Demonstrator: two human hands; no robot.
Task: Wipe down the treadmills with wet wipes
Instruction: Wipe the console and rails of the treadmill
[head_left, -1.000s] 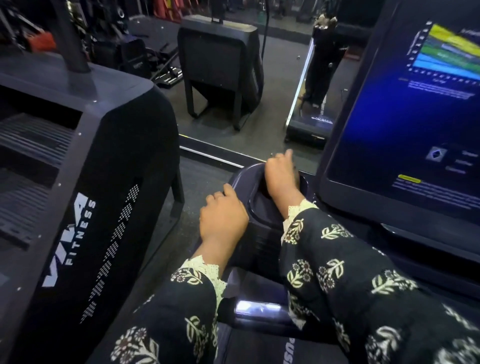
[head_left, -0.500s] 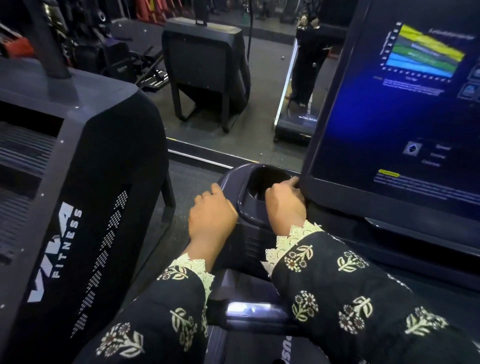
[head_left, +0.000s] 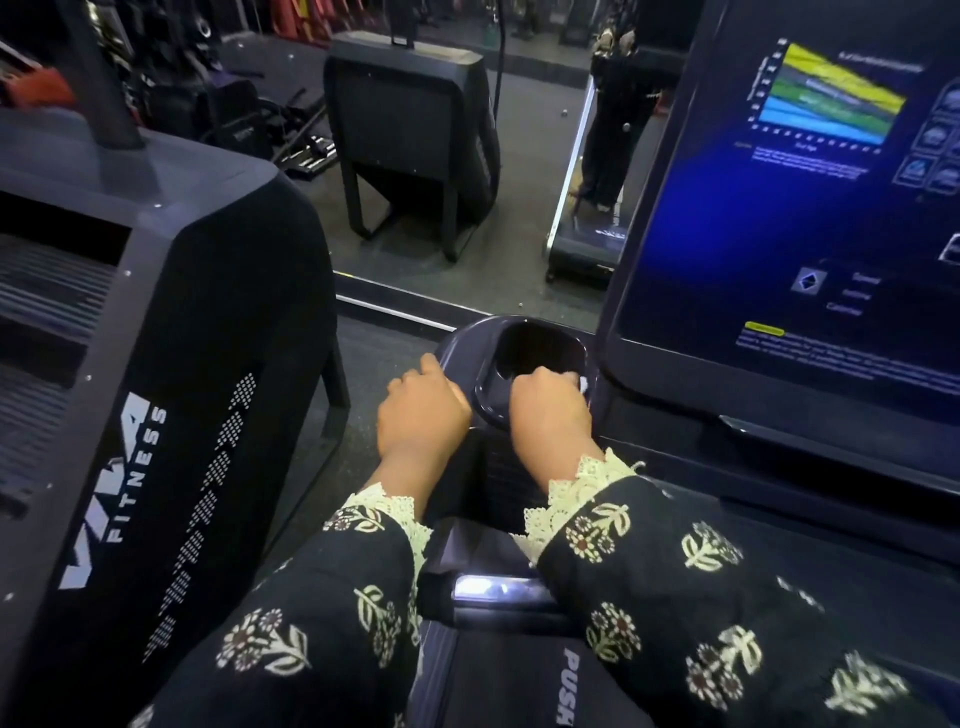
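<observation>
Nearest, I log two sleeves (head_left: 322, 623), black with pale flowers and lace cuffs. They reach forward over the treadmill (head_left: 769, 525), whose dark deck bears the word PUSH (head_left: 569, 686) and a lit strip (head_left: 488, 587) between the forearms. Left hand (head_left: 423, 415): knuckles up, fingers bent over the deck's left edge, just beside the cup holder (head_left: 480, 387). Its fingertips are hidden, so I cannot tell whether it grips or merely rests. Right hand (head_left: 550, 413): closed in a fist round a white wipe (head_left: 583, 383), of which only a small corner shows past the knuckles. Fist and wipe sit at the holder's near right rim, close under the screen's lower left corner. Screen (head_left: 805, 218): lit, blue, with a banded yellow, green and blue chart at the top; its small text is too blurred to read. To the left, a second dark machine (head_left: 171, 338) lettered FITNESS, apart from the treadmill with floor (head_left: 374, 338) between. Farthest, a mirror (head_left: 519, 249) at floor level, reflecting another dark machine and a standing figure (head_left: 608, 130) in dark clothes.
</observation>
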